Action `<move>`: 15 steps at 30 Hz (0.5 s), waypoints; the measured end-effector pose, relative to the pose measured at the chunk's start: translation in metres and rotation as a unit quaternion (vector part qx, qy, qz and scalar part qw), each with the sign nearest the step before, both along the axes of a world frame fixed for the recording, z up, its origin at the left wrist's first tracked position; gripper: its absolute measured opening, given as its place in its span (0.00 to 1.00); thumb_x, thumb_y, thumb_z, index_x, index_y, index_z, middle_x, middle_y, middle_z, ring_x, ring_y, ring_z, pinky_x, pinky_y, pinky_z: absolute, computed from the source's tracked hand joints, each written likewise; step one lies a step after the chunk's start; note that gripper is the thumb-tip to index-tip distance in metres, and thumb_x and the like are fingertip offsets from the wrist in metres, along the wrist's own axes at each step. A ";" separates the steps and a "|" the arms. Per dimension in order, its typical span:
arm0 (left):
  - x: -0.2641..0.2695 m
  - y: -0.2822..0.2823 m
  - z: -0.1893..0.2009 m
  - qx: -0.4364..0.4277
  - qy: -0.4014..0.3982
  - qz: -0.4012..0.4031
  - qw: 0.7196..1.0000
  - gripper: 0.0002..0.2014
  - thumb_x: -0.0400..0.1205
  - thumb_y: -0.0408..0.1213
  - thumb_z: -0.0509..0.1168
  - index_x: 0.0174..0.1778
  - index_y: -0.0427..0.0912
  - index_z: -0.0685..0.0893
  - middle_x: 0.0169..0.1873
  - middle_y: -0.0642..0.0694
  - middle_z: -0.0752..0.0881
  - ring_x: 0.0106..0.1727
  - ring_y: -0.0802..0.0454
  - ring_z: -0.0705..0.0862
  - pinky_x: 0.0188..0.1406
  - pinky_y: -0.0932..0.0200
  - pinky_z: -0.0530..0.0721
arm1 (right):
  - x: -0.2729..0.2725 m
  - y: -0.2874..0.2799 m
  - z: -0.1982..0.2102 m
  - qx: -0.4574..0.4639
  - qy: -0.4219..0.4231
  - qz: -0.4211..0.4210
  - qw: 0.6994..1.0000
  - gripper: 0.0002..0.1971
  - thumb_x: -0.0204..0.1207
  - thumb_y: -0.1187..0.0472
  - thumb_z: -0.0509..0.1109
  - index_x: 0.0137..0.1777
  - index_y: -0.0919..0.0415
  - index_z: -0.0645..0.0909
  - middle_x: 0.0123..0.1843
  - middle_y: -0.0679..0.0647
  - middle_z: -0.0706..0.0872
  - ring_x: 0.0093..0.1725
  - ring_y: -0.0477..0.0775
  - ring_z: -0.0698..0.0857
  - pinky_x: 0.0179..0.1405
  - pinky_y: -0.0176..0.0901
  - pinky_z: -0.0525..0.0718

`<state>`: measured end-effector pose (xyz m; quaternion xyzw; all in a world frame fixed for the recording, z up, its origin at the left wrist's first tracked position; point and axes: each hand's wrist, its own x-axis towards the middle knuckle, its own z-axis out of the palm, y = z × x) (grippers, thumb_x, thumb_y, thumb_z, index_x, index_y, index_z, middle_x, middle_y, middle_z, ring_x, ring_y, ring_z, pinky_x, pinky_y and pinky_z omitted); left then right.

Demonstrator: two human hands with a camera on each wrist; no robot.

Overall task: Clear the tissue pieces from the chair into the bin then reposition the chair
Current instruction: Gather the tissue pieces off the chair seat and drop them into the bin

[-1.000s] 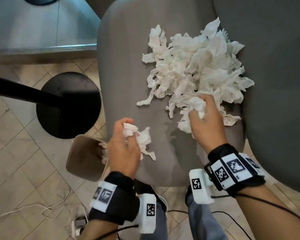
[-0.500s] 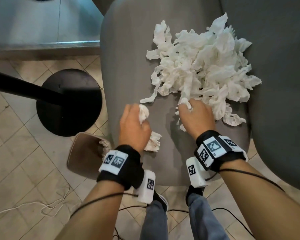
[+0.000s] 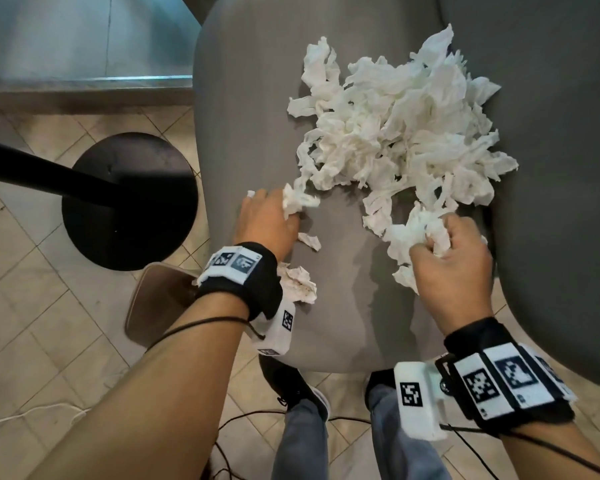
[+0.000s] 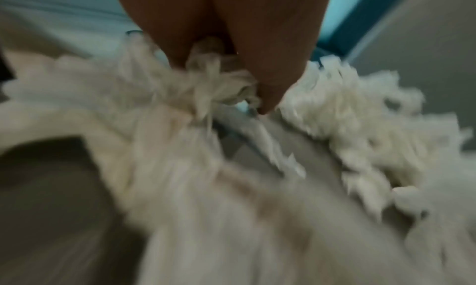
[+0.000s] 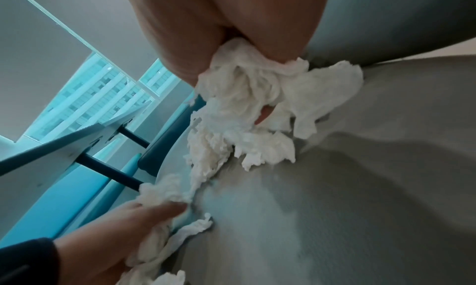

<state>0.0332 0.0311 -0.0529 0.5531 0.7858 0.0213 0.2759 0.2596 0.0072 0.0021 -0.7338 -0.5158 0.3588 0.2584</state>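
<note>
A big heap of torn white tissue pieces point(image 3: 395, 126) lies on the grey chair seat point(image 3: 250, 133). My left hand point(image 3: 267, 220) sits at the heap's near-left edge and grips a tissue wad point(image 3: 297, 202); the left wrist view, blurred, shows tissue point(image 4: 213, 81) between its fingers. My right hand point(image 3: 447, 258) grips a bunch of tissue point(image 3: 416, 230) at the heap's near-right edge, clear in the right wrist view point(image 5: 247, 98). A crumpled piece point(image 3: 300, 285) lies by my left wrist. The beige bin point(image 3: 153, 306) stands on the floor left of the seat, partly hidden by my left arm.
A black round table base point(image 3: 129, 202) with its pole stands on the tiled floor left of the chair. The chair's dark grey backrest point(image 3: 551, 168) rises on the right. Cables point(image 3: 32, 414) trail across the floor near my feet point(image 3: 291, 382).
My left hand has moved forward from the seat's near edge to the heap, still holding tissue. My right hand has pulled back toward me with a bunch of tissue.
</note>
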 end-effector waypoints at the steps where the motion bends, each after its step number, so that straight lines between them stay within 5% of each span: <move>1: -0.003 0.003 0.004 0.014 -0.042 0.035 0.998 0.10 0.82 0.45 0.61 0.50 0.43 0.81 0.50 0.40 0.83 0.54 0.38 0.81 0.46 0.51 0.75 | 0.003 0.001 0.001 0.010 0.004 -0.003 1.000 0.07 0.67 0.68 0.65 0.35 0.56 0.72 0.40 0.48 0.76 0.35 0.45 0.74 0.39 0.40 0.76; 4: -0.012 0.003 0.031 0.080 -0.142 0.181 0.970 0.14 0.77 0.47 0.65 0.46 0.38 0.82 0.45 0.40 0.85 0.45 0.44 0.84 0.42 0.51 0.80 | 0.008 0.004 0.007 0.011 0.013 -0.012 1.000 0.06 0.63 0.61 0.63 0.39 0.50 0.76 0.35 0.44 0.80 0.38 0.55 0.80 0.39 0.61 0.84; 9: -0.019 -0.022 0.080 0.156 -0.265 0.280 0.910 0.11 0.79 0.30 0.60 0.55 0.34 0.83 0.37 0.43 0.89 0.30 0.55 0.85 0.29 0.60 0.84 | 0.001 0.009 0.030 0.030 0.122 -0.009 0.992 0.06 0.67 0.61 0.64 0.41 0.48 0.79 0.36 0.39 0.81 0.36 0.44 0.77 0.40 0.48 0.77; 15: 0.005 -0.085 0.093 0.143 -0.215 0.203 0.945 0.07 0.80 0.43 0.61 0.52 0.55 0.77 0.41 0.53 0.85 0.44 0.54 0.84 0.46 0.56 0.82 | -0.012 0.008 0.017 -0.037 0.110 0.050 0.992 0.09 0.70 0.65 0.75 0.44 0.50 0.80 0.37 0.45 0.86 0.36 0.47 0.83 0.40 0.48 0.85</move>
